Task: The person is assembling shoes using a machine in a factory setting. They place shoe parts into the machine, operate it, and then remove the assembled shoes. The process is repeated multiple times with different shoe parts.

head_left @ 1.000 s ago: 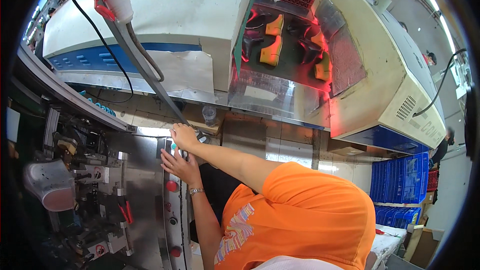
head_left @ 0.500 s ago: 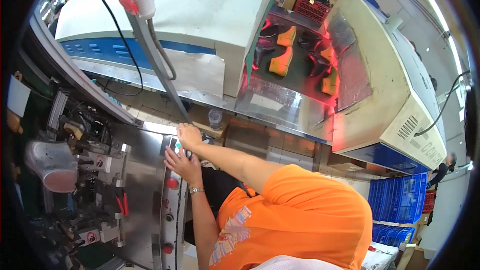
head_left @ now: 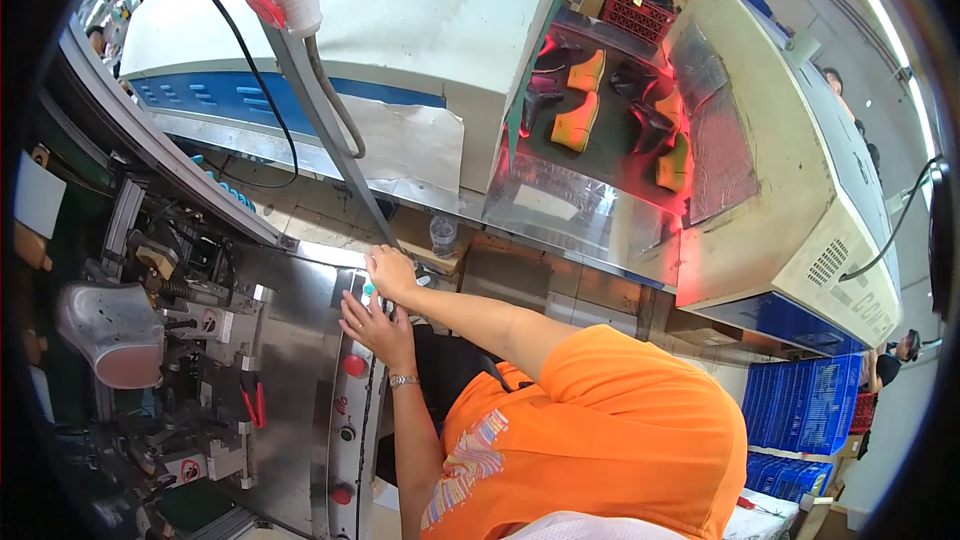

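Both my hands rest at the upper end of a narrow control panel (head_left: 345, 460) with red and green buttons, along the edge of a metal machine. My right hand (head_left: 393, 273) lies over the panel's far corner, fingers bent a little and apart, next to a green button (head_left: 369, 289). Just nearer, my left hand (head_left: 380, 330), with a watch on its wrist, spreads its fingers on the panel above a red button (head_left: 354, 366). Neither hand visibly holds anything. On the left, the machine carries a grey, shoe-shaped metal form (head_left: 110, 330).
Red-handled pliers (head_left: 255, 402) hang at the machine's side. Yellow and dark boot pieces (head_left: 576, 122) lie on a red-lit conveyor between cream housings (head_left: 770, 180). A slanted metal post (head_left: 330, 110) stands beyond my hands. Blue crates (head_left: 800, 405) are stacked at right.
The whole view has shifted slightly, so the scene sits a little further right. My hands keep their places on the panel.
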A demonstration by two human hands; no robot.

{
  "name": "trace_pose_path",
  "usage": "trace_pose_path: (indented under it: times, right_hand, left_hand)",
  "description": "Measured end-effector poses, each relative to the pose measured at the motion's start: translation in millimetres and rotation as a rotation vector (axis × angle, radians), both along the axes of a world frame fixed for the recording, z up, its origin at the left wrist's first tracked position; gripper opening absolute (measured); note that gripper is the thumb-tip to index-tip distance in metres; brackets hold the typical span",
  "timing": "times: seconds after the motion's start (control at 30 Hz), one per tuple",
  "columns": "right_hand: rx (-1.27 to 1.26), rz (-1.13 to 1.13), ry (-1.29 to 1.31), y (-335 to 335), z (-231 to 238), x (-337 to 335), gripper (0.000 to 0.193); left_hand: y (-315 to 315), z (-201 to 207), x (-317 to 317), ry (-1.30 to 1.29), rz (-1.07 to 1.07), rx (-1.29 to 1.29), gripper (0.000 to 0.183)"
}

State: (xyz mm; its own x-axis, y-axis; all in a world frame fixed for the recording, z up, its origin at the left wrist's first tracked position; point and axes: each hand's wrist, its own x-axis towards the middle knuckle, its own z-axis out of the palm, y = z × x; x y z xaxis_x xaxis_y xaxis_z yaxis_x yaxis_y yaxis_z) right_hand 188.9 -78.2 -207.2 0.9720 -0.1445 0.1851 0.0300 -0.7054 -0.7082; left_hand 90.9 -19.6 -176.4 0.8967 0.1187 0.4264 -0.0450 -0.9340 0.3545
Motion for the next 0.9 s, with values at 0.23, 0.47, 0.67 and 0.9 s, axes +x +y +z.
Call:
trace_pose_path:
  times: [0.23,0.47,0.67,0.9]
  right_hand:
    - [0.026,-0.023,0.004,-1.3,-1.4,-2.4,0.024]
    - [0.052,-0.048,0.040,-0.4,2.2,-3.0,0.022]
    - [0.155,-0.062,-0.020,-2.2,4.4,-7.5,0.020]
    - [0.154,-0.075,-0.025,-1.4,3.2,-5.8,0.020]
  left_hand:
    - [1.0,-2.9,-1.1,0.007,-0.006,0.015,0.044]
    - [1.7,-0.3,-0.7,0.020,-0.010,0.001,0.045]
    - [0.8,0.9,-1.6,0.020,-0.004,0.008,0.043]
    - [0.1,-2.1,-0.3,-0.022,-0.007,0.014,0.041]
